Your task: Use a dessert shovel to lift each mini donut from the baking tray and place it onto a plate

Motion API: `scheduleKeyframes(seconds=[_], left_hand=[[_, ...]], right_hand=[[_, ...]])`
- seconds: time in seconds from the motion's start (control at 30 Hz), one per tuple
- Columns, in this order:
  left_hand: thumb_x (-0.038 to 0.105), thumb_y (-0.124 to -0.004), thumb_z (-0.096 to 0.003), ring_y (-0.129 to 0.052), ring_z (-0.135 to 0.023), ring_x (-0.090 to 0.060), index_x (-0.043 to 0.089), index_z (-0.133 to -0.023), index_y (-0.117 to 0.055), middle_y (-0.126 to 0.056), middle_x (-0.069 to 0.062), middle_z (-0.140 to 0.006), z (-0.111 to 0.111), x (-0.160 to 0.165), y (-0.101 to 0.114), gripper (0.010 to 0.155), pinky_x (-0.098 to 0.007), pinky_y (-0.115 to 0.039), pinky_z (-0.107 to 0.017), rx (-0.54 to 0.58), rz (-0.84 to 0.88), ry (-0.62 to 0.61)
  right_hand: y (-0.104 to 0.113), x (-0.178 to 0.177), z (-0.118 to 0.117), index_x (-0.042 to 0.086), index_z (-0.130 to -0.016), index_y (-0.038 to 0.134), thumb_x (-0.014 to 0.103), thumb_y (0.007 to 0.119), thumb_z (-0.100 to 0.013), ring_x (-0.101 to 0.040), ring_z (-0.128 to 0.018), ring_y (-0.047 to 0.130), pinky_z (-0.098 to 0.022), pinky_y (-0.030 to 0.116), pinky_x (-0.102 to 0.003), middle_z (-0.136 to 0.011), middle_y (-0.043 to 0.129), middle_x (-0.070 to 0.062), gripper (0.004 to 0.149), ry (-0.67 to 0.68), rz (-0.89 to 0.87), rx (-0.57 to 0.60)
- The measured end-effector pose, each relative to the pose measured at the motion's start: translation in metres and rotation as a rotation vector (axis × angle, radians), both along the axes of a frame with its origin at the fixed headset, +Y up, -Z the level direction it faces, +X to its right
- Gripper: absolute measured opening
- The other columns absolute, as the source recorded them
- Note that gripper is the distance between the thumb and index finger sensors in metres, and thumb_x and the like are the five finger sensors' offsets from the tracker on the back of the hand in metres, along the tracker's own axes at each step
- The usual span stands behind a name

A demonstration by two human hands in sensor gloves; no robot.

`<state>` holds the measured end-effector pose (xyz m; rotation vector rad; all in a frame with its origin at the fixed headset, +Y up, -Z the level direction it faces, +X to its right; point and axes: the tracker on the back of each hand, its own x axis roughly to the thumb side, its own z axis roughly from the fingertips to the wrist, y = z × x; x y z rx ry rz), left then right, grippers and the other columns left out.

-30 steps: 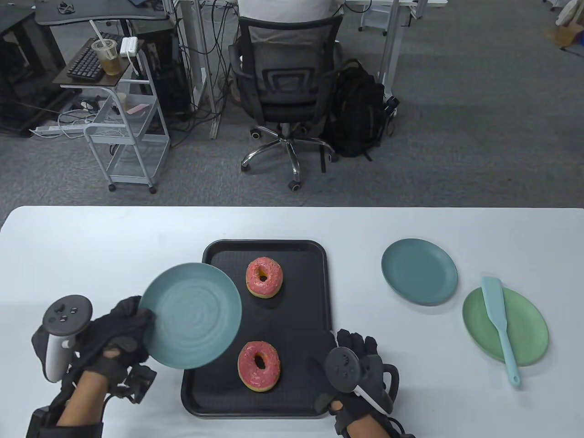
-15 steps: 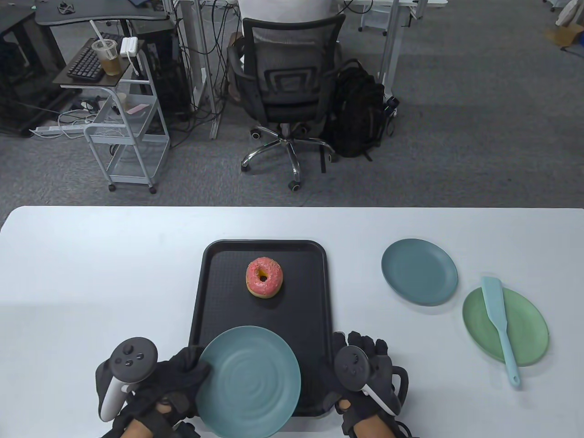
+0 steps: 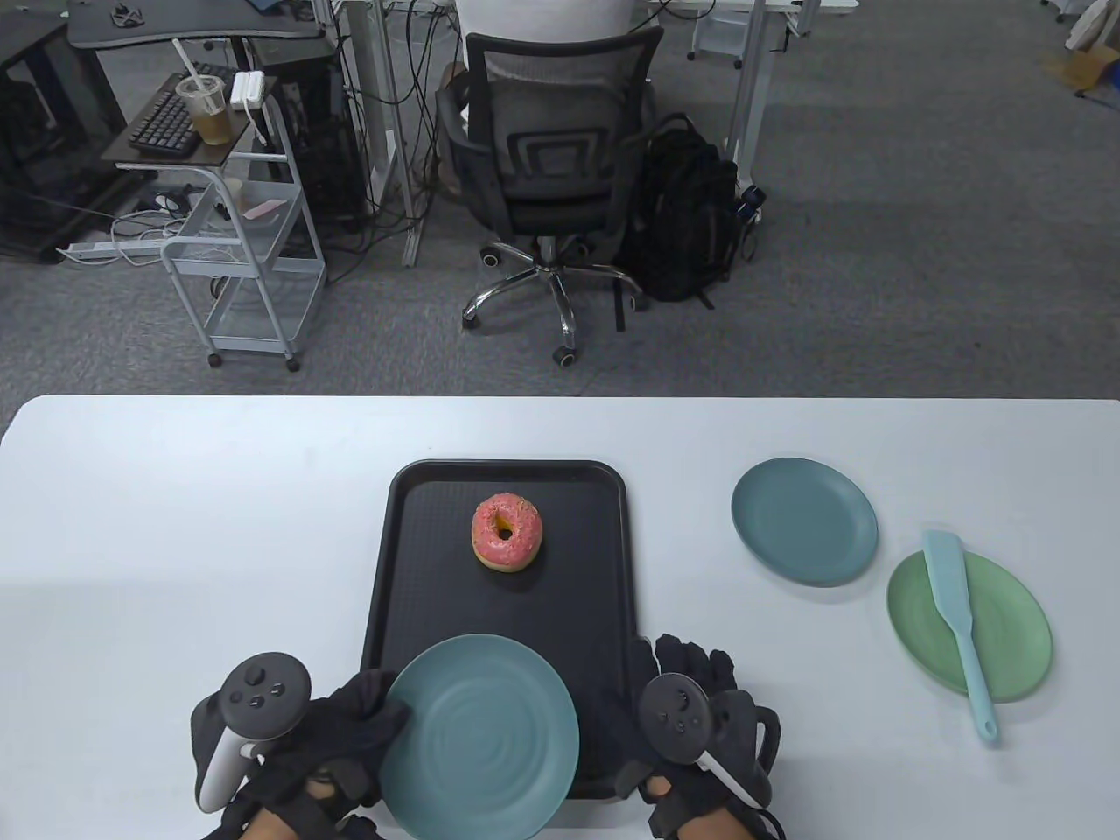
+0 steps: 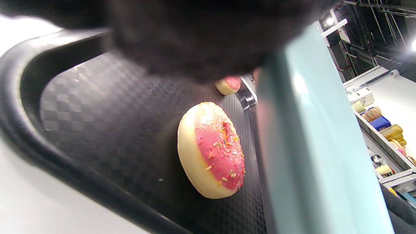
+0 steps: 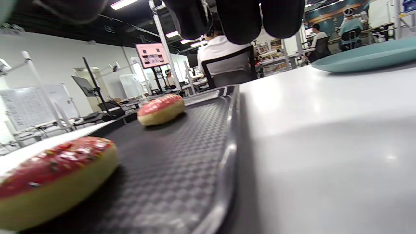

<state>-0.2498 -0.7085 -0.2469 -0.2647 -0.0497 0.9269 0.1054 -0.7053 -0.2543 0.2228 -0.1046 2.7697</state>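
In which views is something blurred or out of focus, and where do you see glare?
Left wrist view: the gloved fingers at the top are a dark blur, and the teal plate edge is soft with a bright glare spot. Right wrist view: the near donut is out of focus. Table view: sharp, evenly lit.

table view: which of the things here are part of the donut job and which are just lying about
Part of the job:
baking tray
far donut
near donut, under the held plate
teal plate held by left hand
second teal plate
green plate
dessert shovel on it
right hand at the tray's edge

Just lying about:
office chair
backpack
cart
keyboard
iced drink
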Motion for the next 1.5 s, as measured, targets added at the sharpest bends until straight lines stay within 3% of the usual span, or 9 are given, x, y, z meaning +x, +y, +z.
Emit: scheduleKeyframes(seconds=[0.17, 0.3, 0.4, 0.53, 0.77, 1.07, 1.23, 1.5], left_hand=[[0.042, -0.075, -0.0432, -0.106, -0.007, -0.011, 0.026, -0.086, -0.07, -0.094, 0.001, -0.061, 0.0, 0.001, 0.0, 0.046, -0.026, -0.095, -0.005, 0.001, -0.003, 0.001], [0.043, -0.075, -0.0435, -0.107, -0.008, -0.011, 0.026, -0.086, -0.068, -0.093, 0.001, -0.063, -0.001, 0.004, -0.002, 0.047, -0.025, -0.095, -0.006, -0.011, 0.023, -0.037], [0.043, -0.074, -0.0434, -0.106, -0.008, -0.011, 0.026, -0.086, -0.068, -0.093, 0.001, -0.063, 0.0, 0.007, -0.003, 0.047, -0.026, -0.095, -0.006, -0.016, 0.024, -0.045], [0.043, -0.074, -0.0437, -0.106, -0.009, -0.01, 0.027, -0.086, -0.068, -0.093, 0.002, -0.063, -0.001, 0.006, -0.004, 0.046, -0.025, -0.094, -0.007, -0.015, 0.016, -0.053], [0.05, -0.072, -0.0441, -0.108, -0.015, -0.008, 0.029, -0.088, -0.068, -0.093, 0.003, -0.068, -0.002, 0.005, -0.002, 0.049, -0.026, -0.094, -0.01, 0.019, -0.044, -0.042], [0.052, -0.072, -0.0439, -0.108, -0.015, -0.009, 0.03, -0.087, -0.07, -0.095, 0.003, -0.068, -0.003, 0.002, 0.0, 0.048, -0.027, -0.094, -0.011, 0.041, -0.066, -0.022], [0.051, -0.072, -0.0439, -0.108, -0.018, -0.011, 0.03, -0.085, -0.072, -0.095, 0.002, -0.068, -0.003, 0.001, 0.001, 0.046, -0.028, -0.094, -0.013, 0.045, -0.082, -0.011], [0.051, -0.072, -0.044, -0.108, -0.019, -0.011, 0.031, -0.084, -0.072, -0.094, 0.002, -0.069, -0.003, 0.002, 0.001, 0.045, -0.029, -0.094, -0.014, 0.046, -0.095, -0.019]], right_hand=[[0.009, -0.01, 0.009, 0.008, -0.101, 0.065, 0.063, 0.064, -0.052, -0.054, -0.086, 0.075, -0.07, 0.049, -0.069, -0.102, 0.074, -0.029, 0.074, 0.097, -0.115, 0.051], [0.008, -0.022, 0.011, 0.005, -0.084, 0.082, 0.058, 0.071, -0.051, -0.043, -0.053, 0.096, -0.054, 0.07, -0.062, -0.072, 0.098, -0.022, 0.064, 0.169, -0.2, 0.038], [0.006, -0.027, 0.012, 0.008, -0.069, 0.089, 0.048, 0.075, -0.052, -0.036, -0.033, 0.097, -0.041, 0.077, -0.057, -0.049, 0.102, -0.013, 0.046, 0.16, -0.234, 0.045], [0.007, -0.025, 0.011, 0.009, -0.06, 0.091, 0.048, 0.076, -0.051, -0.027, -0.017, 0.092, -0.031, 0.08, -0.051, -0.033, 0.099, -0.007, 0.043, 0.164, -0.31, 0.044], [0.019, -0.004, 0.002, 0.007, -0.058, 0.091, 0.046, 0.076, -0.051, -0.026, -0.014, 0.089, -0.028, 0.08, -0.05, -0.029, 0.097, -0.008, 0.042, 0.055, -0.391, 0.073], [0.038, 0.116, -0.027, 0.007, -0.057, 0.091, 0.046, 0.077, -0.051, -0.024, -0.01, 0.088, -0.024, 0.081, -0.048, -0.025, 0.096, -0.006, 0.043, -0.428, -0.399, 0.117], [0.014, 0.16, -0.028, 0.006, -0.057, 0.091, 0.046, 0.077, -0.051, -0.024, -0.01, 0.088, -0.023, 0.08, -0.048, -0.025, 0.096, -0.007, 0.043, -0.617, -0.378, 0.054], [-0.029, 0.173, -0.032, 0.005, -0.058, 0.091, 0.045, 0.076, -0.051, -0.025, -0.011, 0.088, -0.024, 0.08, -0.049, -0.027, 0.097, -0.008, 0.043, -0.682, -0.341, -0.045]])
